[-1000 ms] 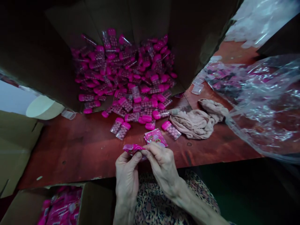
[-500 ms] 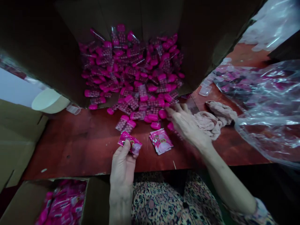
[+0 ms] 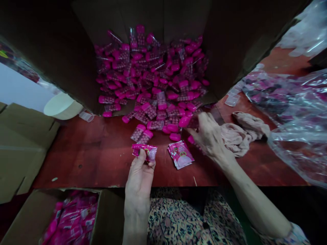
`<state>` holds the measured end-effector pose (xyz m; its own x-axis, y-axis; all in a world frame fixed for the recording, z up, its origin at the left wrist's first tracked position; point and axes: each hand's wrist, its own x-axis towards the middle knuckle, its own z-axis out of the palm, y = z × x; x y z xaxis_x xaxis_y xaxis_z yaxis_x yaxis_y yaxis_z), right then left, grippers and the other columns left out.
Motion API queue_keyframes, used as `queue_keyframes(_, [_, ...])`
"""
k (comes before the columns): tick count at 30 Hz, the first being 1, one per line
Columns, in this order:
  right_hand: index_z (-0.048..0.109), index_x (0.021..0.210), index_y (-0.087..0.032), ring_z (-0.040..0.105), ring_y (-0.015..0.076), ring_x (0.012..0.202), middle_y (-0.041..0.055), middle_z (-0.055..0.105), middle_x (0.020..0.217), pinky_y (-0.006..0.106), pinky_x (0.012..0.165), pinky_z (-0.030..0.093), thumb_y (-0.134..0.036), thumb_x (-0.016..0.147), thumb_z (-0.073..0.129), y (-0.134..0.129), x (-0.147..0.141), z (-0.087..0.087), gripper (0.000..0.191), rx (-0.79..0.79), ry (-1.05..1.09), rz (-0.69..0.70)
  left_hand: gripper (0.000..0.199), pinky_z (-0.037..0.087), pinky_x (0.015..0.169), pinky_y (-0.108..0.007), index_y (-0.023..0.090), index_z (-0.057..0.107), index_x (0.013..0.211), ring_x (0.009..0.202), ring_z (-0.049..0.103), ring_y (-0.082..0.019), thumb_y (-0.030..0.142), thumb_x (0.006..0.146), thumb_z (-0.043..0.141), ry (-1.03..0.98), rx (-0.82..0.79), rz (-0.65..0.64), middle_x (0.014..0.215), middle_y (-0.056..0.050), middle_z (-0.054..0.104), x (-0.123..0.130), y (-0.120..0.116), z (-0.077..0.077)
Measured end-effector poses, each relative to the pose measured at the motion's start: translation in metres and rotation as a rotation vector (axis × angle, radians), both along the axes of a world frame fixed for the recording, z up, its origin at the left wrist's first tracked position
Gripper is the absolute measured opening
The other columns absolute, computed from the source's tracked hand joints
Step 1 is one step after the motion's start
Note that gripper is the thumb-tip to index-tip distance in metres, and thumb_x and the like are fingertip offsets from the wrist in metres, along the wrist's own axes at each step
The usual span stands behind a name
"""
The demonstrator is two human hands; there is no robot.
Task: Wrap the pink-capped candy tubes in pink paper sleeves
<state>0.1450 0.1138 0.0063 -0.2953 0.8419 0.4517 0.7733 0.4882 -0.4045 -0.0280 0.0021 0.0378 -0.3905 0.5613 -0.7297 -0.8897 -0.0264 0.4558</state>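
Between thumb and fingers, my left hand [image 3: 140, 170] grips a shiny pink sachet [image 3: 150, 152], which is bent and held above the table. My right hand [image 3: 208, 134] is at the right front of a heap of small clear bottles [image 3: 148, 110] with pink caps and pink beads inside. Its fingers are curled around one pink-capped bottle [image 3: 184, 121], whose body they partly hide. Another such bottle [image 3: 191, 139] lies under that hand. A small stack of flat pink sachets [image 3: 181, 154] rests on the red table between my hands.
A big cardboard box [image 3: 230, 51] lies open toward me behind the heap. Below left, another carton [image 3: 98, 217] holds filled pink packs. A crumpled beige cloth [image 3: 236, 139] and clear plastic bags [image 3: 301, 136] lie right; a pale bowl [image 3: 62, 106] stands left.
My right hand's fingers have curled in around a bottle at the heap's edge. The sachet in my left hand is more folded. The whole view has shifted slightly.
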Motion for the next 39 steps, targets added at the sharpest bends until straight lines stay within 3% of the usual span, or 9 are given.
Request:
queue_keyframes(3, [0.048, 0.09, -0.02, 0.058, 0.0187, 0.066, 0.0018, 0.059, 0.076, 0.034, 0.061, 0.049, -0.024, 0.073, 0.069, -0.031, -0.012, 0.01, 0.027, -0.182, 0.398, 0.04, 0.023, 0.039, 0.041, -0.015, 0.013, 0.062, 0.07, 0.054, 0.055, -0.008, 0.008, 0.087, 0.048, -0.027, 0.019, -0.001, 0.066, -0.002, 0.062, 0.002, 0.002, 0.002])
queue_keyframes(6, [0.048, 0.087, -0.022, 0.057, 0.0136, 0.06, -0.0025, 0.058, 0.071, 0.027, 0.054, 0.049, -0.03, 0.072, 0.072, -0.064, -0.029, 0.017, 0.029, -0.558, 0.759, 0.131, 0.02, 0.04, 0.042, -0.016, 0.014, 0.064, 0.071, 0.052, 0.055, -0.007, 0.011, 0.087, 0.052, -0.022, 0.046, -0.019, 0.066, -0.001, 0.064, 0.005, 0.004, 0.001])
queue_keyframes(11, [0.049, 0.078, -0.022, 0.058, 0.0119, 0.059, -0.0031, 0.062, 0.069, 0.025, 0.055, 0.05, -0.028, 0.07, 0.074, -0.085, -0.048, 0.019, 0.027, -0.714, 1.087, -0.004, 0.009, 0.043, 0.049, -0.017, 0.014, 0.067, 0.07, 0.056, 0.059, -0.007, 0.012, 0.078, 0.064, 0.088, 0.125, -0.084, 0.067, 0.0, 0.068, 0.014, -0.001, -0.003])
queue_keyframes(19, [0.055, 0.075, -0.021, 0.061, 0.016, 0.073, -0.0006, 0.065, 0.077, 0.03, 0.067, 0.05, -0.024, 0.074, 0.071, -0.088, -0.053, 0.021, 0.016, -0.689, 0.997, 0.13, 0.017, 0.049, 0.074, -0.021, 0.015, 0.07, 0.082, 0.074, 0.064, -0.01, 0.015, 0.066, 0.075, 0.401, 0.185, -0.204, 0.08, -0.002, 0.072, 0.025, -0.017, -0.009])
queue_keyframes(23, [0.062, 0.071, -0.02, 0.057, 0.0141, 0.066, -0.0017, 0.061, 0.069, 0.027, 0.061, 0.048, -0.023, 0.074, 0.071, -0.09, -0.053, 0.016, 0.01, -0.595, 0.944, 0.142, 0.038, 0.049, 0.071, -0.021, 0.02, 0.066, 0.1, 0.072, 0.063, -0.01, 0.015, 0.064, 0.077, 0.682, 0.109, -0.166, 0.084, 0.0, 0.071, 0.02, -0.022, -0.012])
queue_keyframes(26, [0.064, 0.074, -0.019, 0.059, 0.0145, 0.065, -0.0009, 0.063, 0.07, 0.027, 0.06, 0.049, -0.024, 0.073, 0.072, -0.089, -0.05, 0.016, 0.009, -0.607, 0.927, 0.182, 0.029, 0.048, 0.064, -0.018, 0.02, 0.067, 0.091, 0.064, 0.062, -0.009, 0.019, 0.064, 0.077, 0.805, 0.085, -0.145, 0.077, 0.001, 0.07, 0.012, -0.024, -0.014])
queue_keyframes(31, [0.064, 0.08, -0.019, 0.059, 0.0143, 0.065, -0.0007, 0.063, 0.072, 0.028, 0.06, 0.05, -0.021, 0.071, 0.073, -0.089, -0.048, 0.02, 0.012, -0.637, 0.936, 0.174, 0.011, 0.046, 0.055, -0.016, 0.016, 0.068, 0.066, 0.055, 0.057, -0.008, 0.02, 0.062, 0.078, 0.82, 0.15, -0.231, 0.063, 0.002, 0.066, -0.001, -0.024, -0.018])
queue_keyframes(36, [0.063, 0.076, -0.019, 0.058, 0.0135, 0.061, -0.0013, 0.062, 0.07, 0.027, 0.057, 0.05, -0.026, 0.071, 0.072, -0.091, -0.051, 0.017, 0.013, -0.742, 0.96, 0.195, 0.02, 0.05, 0.061, -0.023, 0.016, 0.075, 0.071, 0.058, 0.061, -0.013, 0.032, 0.06, 0.079, 0.649, 0.246, -0.436, 0.063, -0.004, 0.07, -0.007, -0.025, -0.016])
queue_keyframes(39, [0.062, 0.079, -0.018, 0.054, 0.0108, 0.053, -0.0039, 0.057, 0.062, 0.024, 0.05, 0.046, -0.03, 0.069, 0.073, -0.088, -0.052, 0.013, 0.019, -0.832, 1.02, 0.104, 0.016, 0.051, 0.064, -0.025, 0.017, 0.075, 0.072, 0.061, 0.063, -0.014, 0.029, 0.063, 0.077, 0.611, 0.246, -0.425, 0.066, -0.004, 0.071, -0.005, -0.025, -0.014])
